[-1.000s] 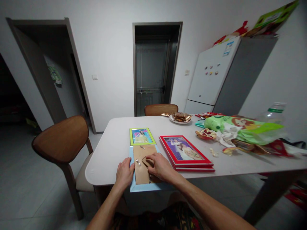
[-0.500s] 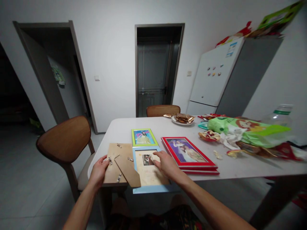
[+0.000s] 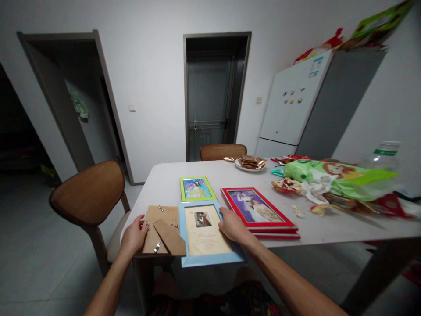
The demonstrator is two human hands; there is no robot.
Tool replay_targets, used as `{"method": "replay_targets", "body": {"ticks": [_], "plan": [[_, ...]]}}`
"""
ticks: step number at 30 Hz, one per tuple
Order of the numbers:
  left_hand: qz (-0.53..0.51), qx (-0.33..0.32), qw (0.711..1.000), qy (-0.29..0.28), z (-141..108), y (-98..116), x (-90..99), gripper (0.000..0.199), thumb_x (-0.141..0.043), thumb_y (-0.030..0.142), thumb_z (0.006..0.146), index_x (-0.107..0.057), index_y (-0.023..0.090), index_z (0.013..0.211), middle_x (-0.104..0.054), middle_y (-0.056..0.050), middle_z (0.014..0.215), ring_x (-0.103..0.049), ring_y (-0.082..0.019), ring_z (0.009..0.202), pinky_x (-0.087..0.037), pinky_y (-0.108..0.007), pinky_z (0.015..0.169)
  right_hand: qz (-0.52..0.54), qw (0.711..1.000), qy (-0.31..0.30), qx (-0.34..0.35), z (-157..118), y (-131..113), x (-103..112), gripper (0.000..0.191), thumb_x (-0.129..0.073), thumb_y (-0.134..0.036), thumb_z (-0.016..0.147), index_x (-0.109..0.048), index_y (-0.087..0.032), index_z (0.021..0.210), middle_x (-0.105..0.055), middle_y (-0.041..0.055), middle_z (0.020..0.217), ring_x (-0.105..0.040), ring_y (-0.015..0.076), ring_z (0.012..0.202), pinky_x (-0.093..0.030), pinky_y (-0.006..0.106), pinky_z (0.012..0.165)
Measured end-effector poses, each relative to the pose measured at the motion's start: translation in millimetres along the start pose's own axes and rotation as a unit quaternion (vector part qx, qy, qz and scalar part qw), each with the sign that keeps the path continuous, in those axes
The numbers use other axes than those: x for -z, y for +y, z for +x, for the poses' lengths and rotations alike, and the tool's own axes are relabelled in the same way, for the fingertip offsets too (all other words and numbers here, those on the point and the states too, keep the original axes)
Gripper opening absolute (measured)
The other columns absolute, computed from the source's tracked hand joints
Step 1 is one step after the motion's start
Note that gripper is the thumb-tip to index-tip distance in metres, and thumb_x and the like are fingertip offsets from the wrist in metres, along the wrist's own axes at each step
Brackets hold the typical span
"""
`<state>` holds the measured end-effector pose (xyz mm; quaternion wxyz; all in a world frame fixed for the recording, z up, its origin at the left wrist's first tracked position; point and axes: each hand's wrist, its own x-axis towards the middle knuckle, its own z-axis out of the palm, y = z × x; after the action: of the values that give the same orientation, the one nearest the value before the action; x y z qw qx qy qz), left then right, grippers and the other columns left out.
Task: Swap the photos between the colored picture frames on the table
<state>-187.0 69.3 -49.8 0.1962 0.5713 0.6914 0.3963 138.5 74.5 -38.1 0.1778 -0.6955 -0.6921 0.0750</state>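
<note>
A light blue frame [image 3: 213, 260] lies at the table's front edge, with a cream sheet and a small picture inside it. My right hand [image 3: 233, 224] grips its right side, thumb over the border. Left of it is a brown backing board [image 3: 168, 213] with metal clips and a stand flap. My left hand [image 3: 135, 235] holds the board's left edge between thumb and fingers. Behind the blue frame lies a green frame [image 3: 196, 189] with a picture of a figure in a yellow dress. Stacked red frames [image 3: 259, 210] rest to the right.
On the white table [image 3: 164, 175] are a plate of wrapped snacks [image 3: 250, 163], an opened fruit [image 3: 287, 185], a green bag [image 3: 342, 175], crumpled tissue and a clear bottle [image 3: 383, 158]. A wooden chair [image 3: 88, 193] stands at the left, another [image 3: 223, 152] behind the table.
My right hand has moved right, off the cream sheet onto the blue frame's side. The backing board has shifted slightly left and down with my left hand, and the flap no longer overlaps the sheet.
</note>
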Motion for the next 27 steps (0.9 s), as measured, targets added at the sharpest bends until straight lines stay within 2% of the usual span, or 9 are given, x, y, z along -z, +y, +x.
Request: {"method": "replay_targets", "body": {"ticks": [3, 5, 9, 12, 15, 18, 20, 23, 27], "plan": [[0.034, -0.044, 0.998, 0.022, -10, 13, -11.3, 0.04, -0.052, 0.018, 0.068, -0.05, 0.015, 0.108, -0.056, -0.011, 0.11, -0.049, -0.023, 0.104, -0.033, -0.037, 0.091, 0.17, 0.985, 0.006, -0.04, 1, 1, 6, 0.055, -0.048, -0.013, 0.064, -0.042, -0.009, 0.118, -0.059, 0.0137, 0.098, -0.055, 0.019, 0.084, -0.039, 0.026, 0.072], [0.039, -0.078, 0.996, 0.02, -24, 28, -25.9, 0.04, -0.049, 0.017, 0.07, -0.049, 0.014, 0.11, -0.052, -0.011, 0.115, -0.045, -0.022, 0.109, -0.031, -0.035, 0.094, 0.332, 0.939, -0.029, -0.082, -2, -1, 14, 0.061, -0.046, -0.014, 0.064, -0.035, -0.012, 0.123, -0.062, 0.0078, 0.089, -0.057, 0.0153, 0.071, -0.042, 0.025, 0.064], [-0.005, -0.196, 0.98, -0.038, -66, 73, -60.7, 0.04, -0.049, 0.02, 0.072, -0.046, 0.014, 0.111, -0.05, -0.011, 0.117, -0.043, -0.02, 0.111, -0.033, -0.038, 0.095, 0.566, 0.811, -0.089, -0.118, -12, -16, 36, 0.073, -0.041, -0.013, 0.063, -0.017, -0.018, 0.131, -0.061, 0.0006, 0.071, -0.055, 0.0128, 0.052, -0.043, 0.025, 0.051], [-0.038, -0.299, 0.95, -0.081, -95, 112, -79.2, 0.053, -0.058, 0.025, 0.066, -0.042, 0.015, 0.116, -0.044, -0.012, 0.124, -0.039, -0.024, 0.115, -0.033, -0.042, 0.096, 0.607, 0.786, -0.091, -0.077, -17, -29, 49, 0.077, -0.048, -0.012, 0.06, -0.017, -0.019, 0.131, -0.06, -0.0012, 0.07, -0.053, 0.0107, 0.052, -0.043, 0.023, 0.051], [-0.031, -0.376, 0.923, -0.072, -107, 137, -85.1, 0.055, -0.057, 0.018, 0.065, -0.04, 0.017, 0.117, -0.044, -0.011, 0.124, -0.038, -0.024, 0.115, -0.033, -0.044, 0.096, 0.583, 0.807, -0.089, -0.04, -15, -34, 51, 0.077, -0.054, -0.017, 0.062, -0.018, -0.019, 0.13, -0.059, -0.0022, 0.068, -0.049, 0.0085, 0.046, -0.04, 0.021, 0.046], [-0.04, -0.4, 0.915, -0.022, -103, 143, -76.8, 0.049, -0.046, 0.006, 0.067, -0.042, 0.018, 0.114, -0.052, -0.008, 0.111, -0.045, -0.02, 0.106, -0.038, -0.039, 0.092, 0.516, 0.852, -0.078, -0.034, -8, -27, 44, 0.074, -0.052, -0.018, 0.065, -0.017, -0.016, 0.131, -0.058, -0.0009, 0.068, -0.05, 0.0089, 0.045, -0.038, 0.02, 0.043], [-0.055, -0.364, 0.929, 0.027, -95, 137, -64.7, 0.044, -0.042, 0.007, 0.07, -0.042, 0.019, 0.112, -0.055, -0.007, 0.101, -0.051, -0.018, 0.093, -0.044, -0.035, 0.083, 0.44, 0.895, -0.064, -0.038, -2, -21, 36, 0.07, -0.048, -0.016, 0.066, -0.021, -0.013, 0.13, -0.059, 0.0016, 0.07, -0.053, 0.0106, 0.049, -0.039, 0.02, 0.045], [-0.055, -0.265, 0.957, 0.102, -82, 120, -43.5, 0.037, -0.042, 0.013, 0.073, -0.044, 0.018, 0.109, -0.054, -0.006, 0.093, -0.054, -0.017, 0.083, -0.046, -0.032, 0.075, 0.277, 0.96, -0.018, -0.027, 1, -11, 24, 0.058, -0.045, -0.013, 0.067, -0.035, -0.008, 0.124, -0.062, 0.008, 0.079, -0.058, 0.0145, 0.063, -0.042, 0.023, 0.058], [-0.028, -0.165, 0.977, 0.132, -70, 83, -26.2, 0.034, -0.044, 0.02, 0.073, -0.046, 0.018, 0.106, -0.053, -0.007, 0.102, -0.051, -0.021, 0.097, -0.04, -0.035, 0.086, 0.106, 0.994, 0.027, 0.004, 0, -3, 7, 0.048, -0.044, -0.014, 0.071, -0.043, -0.006, 0.118, -0.058, 0.0154, 0.103, -0.055, 0.0193, 0.09, -0.038, 0.025, 0.077]]}}
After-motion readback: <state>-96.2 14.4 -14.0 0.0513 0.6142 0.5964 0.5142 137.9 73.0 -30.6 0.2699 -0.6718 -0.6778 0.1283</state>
